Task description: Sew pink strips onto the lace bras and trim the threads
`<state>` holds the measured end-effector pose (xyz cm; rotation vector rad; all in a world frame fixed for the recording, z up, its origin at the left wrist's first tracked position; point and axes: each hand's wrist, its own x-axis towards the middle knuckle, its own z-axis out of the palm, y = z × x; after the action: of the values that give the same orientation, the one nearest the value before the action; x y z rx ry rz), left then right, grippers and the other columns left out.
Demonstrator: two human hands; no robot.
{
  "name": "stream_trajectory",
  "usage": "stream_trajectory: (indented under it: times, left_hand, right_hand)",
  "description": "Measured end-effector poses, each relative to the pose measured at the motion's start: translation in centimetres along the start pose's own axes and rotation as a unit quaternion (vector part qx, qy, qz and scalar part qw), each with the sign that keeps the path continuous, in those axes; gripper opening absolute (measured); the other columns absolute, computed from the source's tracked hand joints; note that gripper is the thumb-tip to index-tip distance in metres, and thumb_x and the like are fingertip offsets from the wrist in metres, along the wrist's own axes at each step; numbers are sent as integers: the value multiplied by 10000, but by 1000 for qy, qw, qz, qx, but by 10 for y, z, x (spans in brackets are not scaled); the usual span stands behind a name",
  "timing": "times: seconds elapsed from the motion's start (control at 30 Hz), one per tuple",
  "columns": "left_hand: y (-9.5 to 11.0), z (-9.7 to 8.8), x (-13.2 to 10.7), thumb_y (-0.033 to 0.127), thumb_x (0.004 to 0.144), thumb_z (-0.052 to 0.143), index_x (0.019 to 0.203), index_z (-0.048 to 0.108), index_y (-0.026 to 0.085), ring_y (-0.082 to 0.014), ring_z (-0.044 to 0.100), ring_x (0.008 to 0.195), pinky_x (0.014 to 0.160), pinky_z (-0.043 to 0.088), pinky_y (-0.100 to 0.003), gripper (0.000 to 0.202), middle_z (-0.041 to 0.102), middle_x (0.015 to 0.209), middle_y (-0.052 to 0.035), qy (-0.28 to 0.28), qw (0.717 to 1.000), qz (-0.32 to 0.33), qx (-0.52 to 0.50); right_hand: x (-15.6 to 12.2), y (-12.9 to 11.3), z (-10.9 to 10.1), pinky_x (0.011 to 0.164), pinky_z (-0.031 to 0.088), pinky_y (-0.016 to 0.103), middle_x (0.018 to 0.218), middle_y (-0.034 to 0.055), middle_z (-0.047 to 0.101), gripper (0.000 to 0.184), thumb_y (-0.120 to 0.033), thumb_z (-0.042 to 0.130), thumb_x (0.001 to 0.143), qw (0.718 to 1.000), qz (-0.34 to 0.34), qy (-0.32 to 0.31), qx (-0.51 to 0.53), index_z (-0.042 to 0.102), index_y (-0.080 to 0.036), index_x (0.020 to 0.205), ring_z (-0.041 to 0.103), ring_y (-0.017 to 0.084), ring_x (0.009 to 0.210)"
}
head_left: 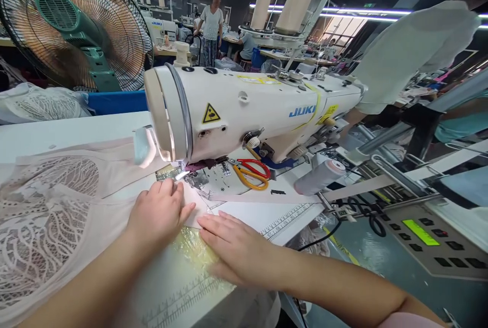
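Note:
A pale pink piece of fabric [193, 202] lies on the sewing machine bed, just in front of the needle area. My left hand [158, 211] is closed on the fabric, fingers bent and thumb pointing right. Flat on the fabric's near right corner rest the outstretched fingers of my right hand [240, 249]; its thumb is blurred. Above them is the head of a white JUKI sewing machine [229, 109]. The garment with lace panels [49, 236] spreads over the table at left. Crinkled yellowish film [196, 246] shows beneath my hands.
Red-handled scissors [259, 167] and orange-handled snips [249, 179] lie under the machine arm. A thread cone [320, 176] is at right, above a control panel [438, 241]. Printed rulers [287, 221] mark the table. A large fan [76, 23] stands behind left; a person [211, 25] stands farther back.

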<state>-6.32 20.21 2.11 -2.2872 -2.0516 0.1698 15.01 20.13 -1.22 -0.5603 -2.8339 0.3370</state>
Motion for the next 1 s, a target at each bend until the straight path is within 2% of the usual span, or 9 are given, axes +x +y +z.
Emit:
stream_trajectory:
  times: [0.13,0.23,0.37,0.43,0.5,0.63,0.83,0.9,1.0]
  left_hand:
    - [-3,5,3,379,941,430,1291,562,100,-327,590,962,693,512,-434,467,614,1020,-158,40,999,5,19]
    - [-5,11,0,339,911,486,1214,610,83,-315,598,898,643,498,-413,415,625,950,-148,104,993,27,42]
    - [-4,17,-7,170,878,480,863,691,117,-272,575,879,689,474,-389,219,633,931,-135,230,961,150,35]
    - [-2,19,-11,73,823,485,687,653,151,-233,557,798,672,462,-357,230,626,841,-98,226,948,222,11]
    - [1,21,-14,33,758,513,644,629,164,-207,540,724,616,453,-326,209,606,767,-68,186,950,253,-2]
    - [5,22,-18,38,713,548,746,670,151,-209,576,753,610,480,-319,169,630,821,-70,138,958,251,24]
    - [5,14,-19,11,733,454,796,706,131,-284,618,942,783,532,-387,286,672,830,-119,97,930,329,130]
    - [6,12,-23,-6,717,417,843,723,115,-302,619,1010,844,534,-405,352,696,890,-143,111,925,338,132]
    - [9,14,-32,27,778,385,977,716,53,-309,620,1060,895,534,-413,387,706,1026,-176,190,917,330,119]
  right_hand:
    - [5,1,3,1163,284,401,1393,188,502,535,-456,534,916,1000,2,8,-5,521,-56,1270,401,260,1351]
    - [5,2,8,1167,279,397,1409,176,492,536,-460,508,927,1000,5,30,-5,508,-65,1289,382,246,1367]
    - [3,3,11,1167,280,395,1404,172,499,523,-456,484,937,999,1,47,-5,513,-68,1287,371,234,1375]
    - [3,3,11,1167,280,385,1390,174,511,525,-458,488,935,998,-4,58,-6,525,-58,1272,394,238,1357]
    - [3,3,10,1165,284,380,1386,174,515,538,-464,485,934,998,-5,62,-6,521,-54,1279,408,241,1347]
    - [5,4,9,1159,294,384,1395,166,507,545,-466,486,930,999,-7,53,-3,513,-58,1291,417,244,1339]
    - [7,5,6,1141,322,394,1351,180,543,503,-444,531,907,999,-10,52,3,561,-51,1219,439,251,1320]
    - [7,5,5,1135,334,401,1342,181,551,487,-441,531,908,999,-11,50,6,574,-55,1202,452,250,1309]
    - [7,4,4,1127,351,396,1338,178,558,466,-425,531,911,998,-15,56,12,588,-54,1186,473,247,1292]
